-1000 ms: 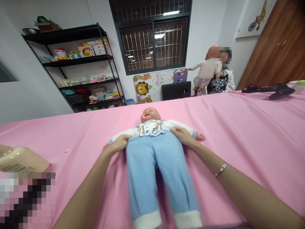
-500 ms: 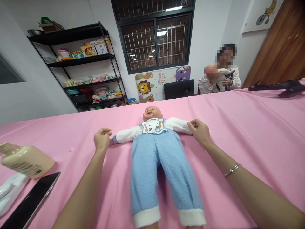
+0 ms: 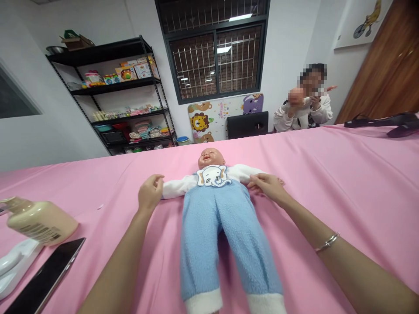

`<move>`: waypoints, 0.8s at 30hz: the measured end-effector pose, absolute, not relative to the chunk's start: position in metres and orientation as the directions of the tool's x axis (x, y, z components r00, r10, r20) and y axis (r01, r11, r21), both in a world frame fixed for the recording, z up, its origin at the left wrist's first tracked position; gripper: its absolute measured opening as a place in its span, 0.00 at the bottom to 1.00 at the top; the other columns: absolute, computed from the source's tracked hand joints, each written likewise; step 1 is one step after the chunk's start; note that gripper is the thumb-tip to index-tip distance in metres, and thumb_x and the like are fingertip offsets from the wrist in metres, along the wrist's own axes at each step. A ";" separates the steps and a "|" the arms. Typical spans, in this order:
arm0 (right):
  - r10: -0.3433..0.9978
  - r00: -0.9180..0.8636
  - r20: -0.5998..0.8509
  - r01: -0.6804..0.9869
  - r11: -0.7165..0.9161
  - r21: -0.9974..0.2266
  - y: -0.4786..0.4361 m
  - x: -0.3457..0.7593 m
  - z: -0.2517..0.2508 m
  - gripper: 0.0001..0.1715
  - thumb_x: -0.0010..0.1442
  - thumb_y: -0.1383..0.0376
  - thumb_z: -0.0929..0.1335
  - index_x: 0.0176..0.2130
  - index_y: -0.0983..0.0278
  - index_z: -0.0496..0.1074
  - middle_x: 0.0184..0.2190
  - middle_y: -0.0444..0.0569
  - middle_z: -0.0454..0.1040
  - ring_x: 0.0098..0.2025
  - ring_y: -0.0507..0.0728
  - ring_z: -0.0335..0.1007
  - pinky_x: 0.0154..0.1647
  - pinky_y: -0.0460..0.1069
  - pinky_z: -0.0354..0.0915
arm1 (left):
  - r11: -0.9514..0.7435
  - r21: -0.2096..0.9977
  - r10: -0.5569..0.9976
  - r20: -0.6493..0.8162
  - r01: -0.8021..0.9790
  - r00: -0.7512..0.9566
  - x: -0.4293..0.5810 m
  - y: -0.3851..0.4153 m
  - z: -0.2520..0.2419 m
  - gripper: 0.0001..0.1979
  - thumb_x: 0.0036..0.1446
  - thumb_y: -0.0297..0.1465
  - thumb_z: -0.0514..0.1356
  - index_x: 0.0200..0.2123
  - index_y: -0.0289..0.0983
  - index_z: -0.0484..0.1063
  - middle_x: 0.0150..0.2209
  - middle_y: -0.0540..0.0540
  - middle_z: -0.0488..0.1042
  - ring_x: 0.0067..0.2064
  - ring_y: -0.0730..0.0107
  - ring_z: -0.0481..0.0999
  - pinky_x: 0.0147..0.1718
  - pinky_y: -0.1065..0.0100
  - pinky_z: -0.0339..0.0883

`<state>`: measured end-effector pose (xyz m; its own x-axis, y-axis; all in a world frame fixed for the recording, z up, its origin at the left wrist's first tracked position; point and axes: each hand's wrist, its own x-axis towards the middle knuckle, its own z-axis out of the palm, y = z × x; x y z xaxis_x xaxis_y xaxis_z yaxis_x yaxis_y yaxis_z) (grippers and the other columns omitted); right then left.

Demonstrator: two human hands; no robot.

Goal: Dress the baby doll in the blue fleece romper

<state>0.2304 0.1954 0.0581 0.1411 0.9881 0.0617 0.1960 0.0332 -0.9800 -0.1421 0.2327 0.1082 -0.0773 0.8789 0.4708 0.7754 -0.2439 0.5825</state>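
Note:
A baby doll [image 3: 211,158] lies on its back on the pink sheet [image 3: 343,174], head away from me. It wears a blue fleece suit [image 3: 225,235] with white sleeves and an elephant patch [image 3: 214,175]. Both its arms are stretched out sideways. My left hand [image 3: 149,195] is closed around the end of the sleeve on the left. My right hand [image 3: 267,186] pinches the sleeve on the right, and the doll's small hand [image 3: 280,181] shows just past my fingers.
A beige pump bottle [image 3: 41,221], a white object [image 3: 13,261] and a black flat device [image 3: 46,277] lie at the near left. A black item [image 3: 393,123] lies at the far right. Behind the bed a seated person [image 3: 307,114] holds another doll; a black chair [image 3: 247,124] and a toy shelf [image 3: 114,96] stand behind.
My hands moved from the doll's waist out to its arms, now spread sideways. The right hand then slid back inward along the sleeve. The person behind lowered their doll.

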 end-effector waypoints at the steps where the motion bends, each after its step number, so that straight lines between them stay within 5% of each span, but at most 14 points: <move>1: 0.997 0.049 0.054 0.203 0.043 -0.978 0.194 0.225 0.058 0.28 0.49 0.45 0.66 0.30 0.69 0.67 0.27 0.52 0.69 0.26 0.52 0.62 0.24 0.46 0.58 | -0.305 0.554 0.880 0.475 0.774 0.007 -0.129 0.228 0.110 0.13 0.54 0.35 0.50 0.38 0.36 0.70 0.37 0.47 0.72 0.39 0.64 0.69 0.39 0.66 0.58; 5: 0.971 -0.191 0.145 0.278 0.196 -0.940 0.189 0.214 0.061 0.29 0.51 0.44 0.64 0.24 0.68 0.63 0.24 0.45 0.61 0.27 0.49 0.54 0.28 0.45 0.54 | -0.501 0.592 0.865 0.341 0.631 0.367 -0.086 0.214 0.107 0.15 0.57 0.40 0.50 0.36 0.36 0.69 0.35 0.49 0.71 0.36 0.69 0.67 0.36 0.70 0.57; 10: 0.983 0.009 0.185 0.242 0.177 -0.954 0.190 0.219 0.067 0.30 0.50 0.43 0.64 0.21 0.66 0.57 0.20 0.42 0.54 0.24 0.48 0.49 0.25 0.45 0.48 | -0.382 0.796 0.919 0.273 0.469 0.286 -0.078 0.212 0.106 0.19 0.51 0.42 0.51 0.19 0.36 0.50 0.20 0.52 0.50 0.23 0.76 0.51 0.23 0.71 0.45; 13: 0.967 -0.014 0.253 0.422 0.235 -0.876 0.193 0.219 0.060 0.28 0.52 0.45 0.63 0.21 0.66 0.59 0.21 0.44 0.58 0.25 0.49 0.52 0.26 0.46 0.49 | -0.364 0.825 0.901 0.194 0.432 0.389 -0.082 0.214 0.106 0.17 0.47 0.39 0.51 0.18 0.36 0.47 0.21 0.52 0.46 0.24 0.76 0.47 0.23 0.71 0.42; 16: 0.962 -0.130 0.240 0.513 0.273 -0.814 0.196 0.215 0.050 0.26 0.54 0.47 0.62 0.21 0.67 0.60 0.21 0.45 0.62 0.25 0.50 0.53 0.26 0.46 0.49 | -0.409 0.732 0.866 0.123 0.545 0.485 -0.083 0.216 0.101 0.15 0.48 0.36 0.50 0.18 0.36 0.47 0.20 0.52 0.47 0.23 0.76 0.49 0.23 0.70 0.42; 18: 0.964 -0.162 0.212 0.498 0.265 -0.825 0.196 0.215 0.048 0.26 0.54 0.48 0.62 0.20 0.66 0.58 0.20 0.44 0.60 0.24 0.49 0.52 0.25 0.46 0.48 | -0.464 0.616 0.875 0.203 0.637 0.440 -0.085 0.217 0.098 0.14 0.50 0.35 0.48 0.18 0.36 0.48 0.19 0.51 0.50 0.23 0.75 0.52 0.24 0.70 0.44; 21: 0.951 -0.041 0.307 0.544 0.279 -0.791 0.196 0.221 0.052 0.22 0.54 0.51 0.64 0.23 0.66 0.61 0.22 0.45 0.63 0.26 0.51 0.56 0.28 0.47 0.51 | -0.398 0.430 0.879 0.431 0.810 0.204 -0.093 0.220 0.101 0.12 0.53 0.33 0.46 0.19 0.36 0.54 0.21 0.49 0.60 0.27 0.70 0.59 0.29 0.68 0.49; 24: 0.844 0.215 0.491 0.706 0.213 -0.676 0.197 0.233 0.056 0.13 0.54 0.57 0.64 0.29 0.65 0.66 0.30 0.48 0.70 0.35 0.56 0.62 0.36 0.49 0.55 | -0.128 0.333 0.833 0.548 0.934 -0.081 -0.112 0.225 0.105 0.12 0.55 0.35 0.46 0.27 0.37 0.65 0.32 0.44 0.71 0.38 0.60 0.65 0.39 0.62 0.52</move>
